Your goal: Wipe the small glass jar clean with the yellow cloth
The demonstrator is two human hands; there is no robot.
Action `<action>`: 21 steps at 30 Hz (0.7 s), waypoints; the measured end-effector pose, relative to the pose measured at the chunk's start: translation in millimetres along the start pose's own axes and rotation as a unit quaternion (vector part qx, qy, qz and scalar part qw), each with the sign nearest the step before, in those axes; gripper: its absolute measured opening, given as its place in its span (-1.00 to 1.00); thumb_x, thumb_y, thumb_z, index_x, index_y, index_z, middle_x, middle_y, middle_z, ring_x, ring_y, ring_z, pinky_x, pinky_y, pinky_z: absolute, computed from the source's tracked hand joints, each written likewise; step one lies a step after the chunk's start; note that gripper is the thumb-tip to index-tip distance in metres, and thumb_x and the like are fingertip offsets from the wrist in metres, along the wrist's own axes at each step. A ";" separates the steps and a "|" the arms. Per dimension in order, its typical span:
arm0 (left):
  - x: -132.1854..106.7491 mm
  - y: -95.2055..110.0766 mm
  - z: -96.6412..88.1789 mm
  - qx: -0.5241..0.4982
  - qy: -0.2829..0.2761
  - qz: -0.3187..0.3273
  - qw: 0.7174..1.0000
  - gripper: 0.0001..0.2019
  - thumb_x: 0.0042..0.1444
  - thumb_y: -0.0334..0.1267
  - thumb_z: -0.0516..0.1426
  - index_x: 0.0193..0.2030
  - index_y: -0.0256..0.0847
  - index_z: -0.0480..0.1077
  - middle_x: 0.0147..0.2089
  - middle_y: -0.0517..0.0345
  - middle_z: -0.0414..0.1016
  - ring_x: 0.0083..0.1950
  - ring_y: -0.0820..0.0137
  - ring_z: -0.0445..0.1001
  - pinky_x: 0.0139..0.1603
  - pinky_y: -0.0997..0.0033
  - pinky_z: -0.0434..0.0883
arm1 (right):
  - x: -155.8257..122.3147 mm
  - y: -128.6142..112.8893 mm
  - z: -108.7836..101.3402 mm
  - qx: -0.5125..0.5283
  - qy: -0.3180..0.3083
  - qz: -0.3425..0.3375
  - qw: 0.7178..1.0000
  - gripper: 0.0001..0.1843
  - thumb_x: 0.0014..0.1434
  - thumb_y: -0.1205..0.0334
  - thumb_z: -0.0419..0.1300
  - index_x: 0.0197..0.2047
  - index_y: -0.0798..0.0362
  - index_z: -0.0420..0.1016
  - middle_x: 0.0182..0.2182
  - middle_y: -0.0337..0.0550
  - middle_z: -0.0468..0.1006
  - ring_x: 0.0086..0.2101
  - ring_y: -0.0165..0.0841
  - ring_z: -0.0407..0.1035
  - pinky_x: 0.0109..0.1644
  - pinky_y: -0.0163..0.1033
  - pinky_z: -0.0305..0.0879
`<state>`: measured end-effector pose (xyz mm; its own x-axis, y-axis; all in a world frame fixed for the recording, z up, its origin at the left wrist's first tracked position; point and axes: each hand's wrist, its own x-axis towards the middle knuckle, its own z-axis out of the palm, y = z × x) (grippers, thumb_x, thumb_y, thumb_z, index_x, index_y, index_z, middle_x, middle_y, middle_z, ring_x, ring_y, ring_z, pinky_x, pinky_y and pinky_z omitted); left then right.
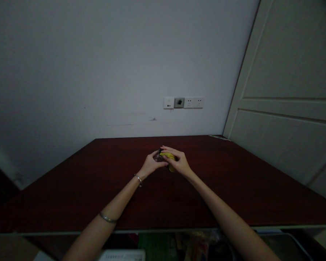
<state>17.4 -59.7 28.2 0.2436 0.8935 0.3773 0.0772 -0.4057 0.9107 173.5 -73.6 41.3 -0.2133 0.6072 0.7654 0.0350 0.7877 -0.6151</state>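
Both hands meet over the middle of the dark red table. My left hand is closed around a small, clear-looking object with dark parts; its exact kind is hard to make out in the dim light. My right hand has its fingers curved round a yellow, soft-looking cloth, pressed against that object. Part of the cloth hangs below the right fingers. The fingers of both hands hide much of the object.
Behind the table, a pale wall carries a row of sockets and a grey outlet plate. A cream panelled door stands along the right side. Beneath the front edge lie a white box-like thing and a green item.
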 end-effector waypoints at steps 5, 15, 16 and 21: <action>-0.4 1.5 1.1 -0.034 -0.020 0.003 0.999 -0.32 -0.38 -0.33 0.36 -0.01 -0.34 0.32 -0.04 -0.04 0.48 -0.07 0.24 0.47 -0.01 0.23 0.40 | 4.8 2.8 -2.1 0.035 0.070 0.069 0.995 -0.74 0.04 0.11 0.21 -0.19 0.01 0.56 -0.11 -0.09 0.55 -0.07 -0.21 0.41 0.09 -0.06 0.27; 0.4 2.0 1.1 -0.008 0.003 -0.002 1.000 -0.42 -0.31 -0.29 0.35 -0.06 -0.34 0.36 -0.09 -0.03 0.51 -0.10 0.25 0.48 -0.03 0.24 0.40 | 0.2 2.2 -0.8 0.000 0.013 0.009 1.000 -0.77 0.05 0.12 0.21 -0.21 -0.04 0.56 -0.06 -0.11 0.51 -0.01 -0.20 0.36 0.12 0.00 0.22; 0.2 2.1 1.2 -0.009 -0.003 -0.001 1.000 -0.40 -0.32 -0.28 0.35 -0.05 -0.34 0.35 -0.08 -0.03 0.51 -0.09 0.24 0.48 -0.03 0.24 0.41 | 0.8 2.7 -0.8 0.003 0.022 0.018 1.000 -0.76 0.05 0.11 0.21 -0.20 -0.03 0.56 -0.06 -0.10 0.51 -0.02 -0.20 0.37 0.12 -0.01 0.23; -0.8 -1.0 -0.5 0.026 -0.019 0.028 0.999 -0.31 -0.33 -0.24 0.36 0.03 -0.33 0.31 -0.06 -0.04 0.48 -0.08 0.24 0.47 -0.01 0.23 0.39 | 4.9 9.9 0.8 0.038 0.064 0.071 0.995 -0.72 0.06 0.09 0.19 -0.19 0.02 0.53 -0.13 -0.10 0.54 -0.06 -0.22 0.39 0.10 -0.09 0.24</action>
<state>16.6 -59.9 27.0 0.2857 0.8618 0.4192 0.1134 -0.4648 0.8781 172.0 -62.9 38.9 -0.0855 0.7245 0.6839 -0.0197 0.6851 -0.7282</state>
